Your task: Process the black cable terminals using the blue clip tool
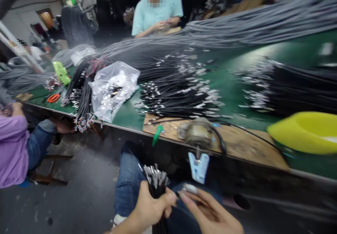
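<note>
My left hand (154,207) is wrapped round a bundle of black cables (157,191) held upright over my lap, silvery ends pointing up. Just right of it, my right hand (213,211) has its thumb and fingers drawn together beside a small dark tip. A whitish, shiny piece (190,188) shows at its fingertips; blur hides what it is. Above, at the table edge, a small motor-like machine (198,132) sits on a wooden board (242,144). A light blue clip (198,167) hangs from its front.
On the green table (231,57) lie black cable piles (173,97), more black cables (297,86), long grey cables (250,27), a clear plastic bag (114,88), orange-handled scissors (53,98) and a yellow container (302,132). One person (158,11) sits opposite, another (13,149) at left.
</note>
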The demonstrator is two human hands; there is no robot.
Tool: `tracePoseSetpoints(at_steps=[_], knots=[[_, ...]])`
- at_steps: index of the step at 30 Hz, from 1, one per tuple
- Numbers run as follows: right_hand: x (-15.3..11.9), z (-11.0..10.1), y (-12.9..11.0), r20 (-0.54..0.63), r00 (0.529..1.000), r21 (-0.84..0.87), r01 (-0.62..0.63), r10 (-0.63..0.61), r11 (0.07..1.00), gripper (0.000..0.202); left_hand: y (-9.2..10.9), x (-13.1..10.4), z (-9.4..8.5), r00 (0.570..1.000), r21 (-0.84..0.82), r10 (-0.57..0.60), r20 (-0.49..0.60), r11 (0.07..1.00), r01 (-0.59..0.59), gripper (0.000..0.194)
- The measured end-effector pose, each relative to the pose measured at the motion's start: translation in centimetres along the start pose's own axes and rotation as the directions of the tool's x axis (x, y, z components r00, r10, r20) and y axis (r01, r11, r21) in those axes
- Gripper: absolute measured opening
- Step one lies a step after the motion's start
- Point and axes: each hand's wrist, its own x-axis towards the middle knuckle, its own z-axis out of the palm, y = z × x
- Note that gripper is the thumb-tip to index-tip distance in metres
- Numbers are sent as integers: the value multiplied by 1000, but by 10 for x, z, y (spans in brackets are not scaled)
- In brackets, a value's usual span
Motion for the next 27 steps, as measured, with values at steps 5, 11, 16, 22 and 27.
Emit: tracePoseSetpoints(at_steps=[5,11,16,22,27], knots=[[14,2,-16,-31,997,1,66,-66,998,13,10,5,6,997,0,58,-53,998,-58,48],[18,5,-26,103,974,31,201,-203,979,12,14,5,10,996,35,82,41,996,-84,41],[16,10,-24,99,984,131,133,-147,982,20,17,6,6,992,88,73,102,993,-82,37],[24,6,-23,470,872,434,-362,136,825,37,28,10,4,983,147,77,166,984,-102,32],[36,-3,-27,240,971,250,-65,3,966,34,28,11,5,987,153,77,139,983,-98,35]])
